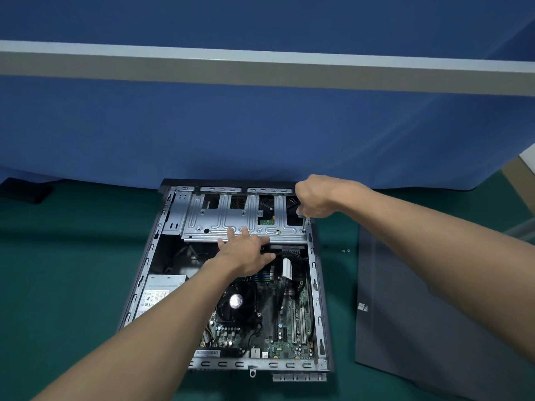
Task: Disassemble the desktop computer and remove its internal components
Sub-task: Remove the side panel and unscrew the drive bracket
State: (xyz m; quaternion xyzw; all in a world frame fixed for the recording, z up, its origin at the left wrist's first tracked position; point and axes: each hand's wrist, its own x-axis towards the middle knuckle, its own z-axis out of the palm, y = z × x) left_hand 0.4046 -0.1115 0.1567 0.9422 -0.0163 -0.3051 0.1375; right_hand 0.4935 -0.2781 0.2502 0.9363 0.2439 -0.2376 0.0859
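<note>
An open desktop computer case (136,287) lies flat on the green mat. Inside are a silver drive cage (208,221) at the far end, a power supply (157,290) on the left, a CPU fan (236,301) and the green motherboard (286,328). My left hand (246,251) rests on the cage's near edge, fingers straight on the metal and the thumb by the black cables (286,253). My right hand (314,198) grips a screwdriver (304,218) whose handle is mostly hidden in the fist; its shaft points down at the cage's far right corner.
The removed dark grey side panel (419,314) lies to the right of the case. Two small screws (346,250) sit on the mat between them. A blue partition (260,134) stands right behind the case. A black object (26,189) lies at the far left.
</note>
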